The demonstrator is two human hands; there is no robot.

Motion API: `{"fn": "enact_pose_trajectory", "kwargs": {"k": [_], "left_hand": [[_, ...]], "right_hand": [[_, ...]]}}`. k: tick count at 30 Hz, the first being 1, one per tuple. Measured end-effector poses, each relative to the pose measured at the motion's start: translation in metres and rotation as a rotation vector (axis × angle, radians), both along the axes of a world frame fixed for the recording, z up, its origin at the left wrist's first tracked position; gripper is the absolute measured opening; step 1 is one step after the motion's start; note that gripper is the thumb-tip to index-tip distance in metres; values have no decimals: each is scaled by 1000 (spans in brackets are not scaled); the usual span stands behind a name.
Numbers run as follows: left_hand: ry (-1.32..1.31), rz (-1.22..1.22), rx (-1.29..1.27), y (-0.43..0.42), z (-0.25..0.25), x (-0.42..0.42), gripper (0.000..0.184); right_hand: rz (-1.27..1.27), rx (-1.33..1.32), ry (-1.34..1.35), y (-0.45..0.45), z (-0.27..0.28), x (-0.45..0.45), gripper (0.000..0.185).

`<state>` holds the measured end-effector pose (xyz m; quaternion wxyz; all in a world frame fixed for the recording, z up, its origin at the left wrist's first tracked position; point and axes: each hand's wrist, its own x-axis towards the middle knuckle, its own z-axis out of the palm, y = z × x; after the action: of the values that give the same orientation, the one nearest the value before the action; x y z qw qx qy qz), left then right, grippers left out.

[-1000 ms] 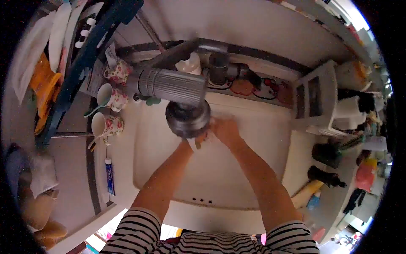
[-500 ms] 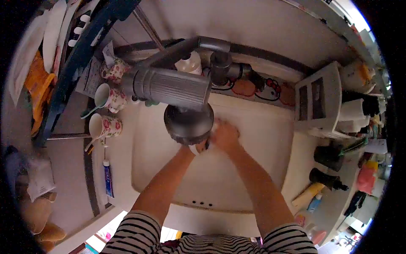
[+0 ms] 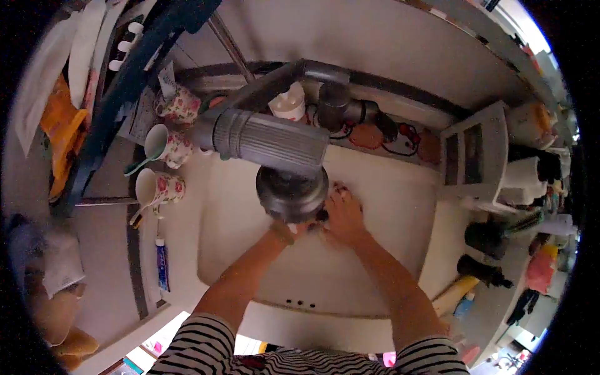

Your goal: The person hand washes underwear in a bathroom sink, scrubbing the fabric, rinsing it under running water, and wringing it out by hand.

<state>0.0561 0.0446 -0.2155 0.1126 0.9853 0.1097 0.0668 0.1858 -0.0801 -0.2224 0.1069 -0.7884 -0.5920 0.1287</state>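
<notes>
Both my hands are low in a white sink basin (image 3: pixel 244 250), close together beneath a grey faucet (image 3: pixel 269 140) with a wide round head. My left hand (image 3: pixel 301 227) is mostly covered by that head; a pale band circles its wrist and its fingers do not show. Just right of the head, my right hand (image 3: pixel 345 215) has its fingers bent over something small, with dark and reddish bits at its edge. What it is I cannot make out. No water stream is plainly visible.
Flowered cups (image 3: pixel 161 186) with toothbrushes and a toothpaste tube (image 3: pixel 162 265) line the left ledge. A white container (image 3: pixel 289 103) stands behind the faucet. At the right are a small white cabinet (image 3: pixel 475 153), a dark bottle (image 3: pixel 482 270) and other toiletries.
The view has shifted slightly, so the faucet and basin appear a little right and lower. My right hand's fingers have changed position, and my left hand has slipped further under the faucet head.
</notes>
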Motion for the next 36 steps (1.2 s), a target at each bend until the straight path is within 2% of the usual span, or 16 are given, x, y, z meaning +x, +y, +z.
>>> {"fn": "enact_pose_trajectory", "kwargs": {"k": [6, 7, 8, 10, 11, 15, 18, 20, 22, 23, 25, 27, 30, 33, 35, 36], "left_hand": [[411, 77, -82, 36, 2, 39, 49], [115, 151, -369, 35, 6, 37, 49], [53, 165, -547, 27, 14, 23, 49], [-86, 187, -904, 10, 29, -6, 50], [18, 181, -523, -1, 31, -21, 50], [-23, 86, -126, -6, 6, -17, 37], [-255, 157, 241, 14, -35, 17, 27], [126, 288, -54, 30, -19, 38, 30], [310, 342, -201, 25, -5, 37, 31], [-47, 499, -914, 24, -2, 31, 40], [-427, 616, -1626, 13, 2, 13, 49], [-255, 339, -774, -6, 11, -8, 56], [-137, 118, -221, -25, 30, -13, 56], [-131, 93, -64, -12, 14, 9, 48], [-24, 95, -47, 12, -22, 17, 44], [39, 90, -43, 22, -41, 15, 42]], "right_hand": [[-208, -218, 141, 57, 3, 27, 39], [-333, 36, 463, 49, 37, 21, 36], [-343, 25, 467, 32, 42, 12, 36], [-92, 191, 54, 4, 47, -4, 34], [-50, 40, 190, -10, 55, -10, 31], [81, -35, 42, -15, 19, -10, 23], [-101, -1, 116, 36, -7, 17, 16], [-117, -338, 131, 59, 27, 25, 12], [-225, -106, 184, 48, -9, 18, 16], [-324, 144, 227, 52, -4, 21, 19], [-234, 229, 339, 27, 27, 17, 24], [-140, 300, 458, -6, 40, -5, 30], [4, 331, -158, -23, 23, -23, 41], [-24, 342, -54, 12, 16, -11, 41], [-169, -247, 125, 47, 6, 1, 41], [-173, -244, 133, 55, 2, 6, 41]]}}
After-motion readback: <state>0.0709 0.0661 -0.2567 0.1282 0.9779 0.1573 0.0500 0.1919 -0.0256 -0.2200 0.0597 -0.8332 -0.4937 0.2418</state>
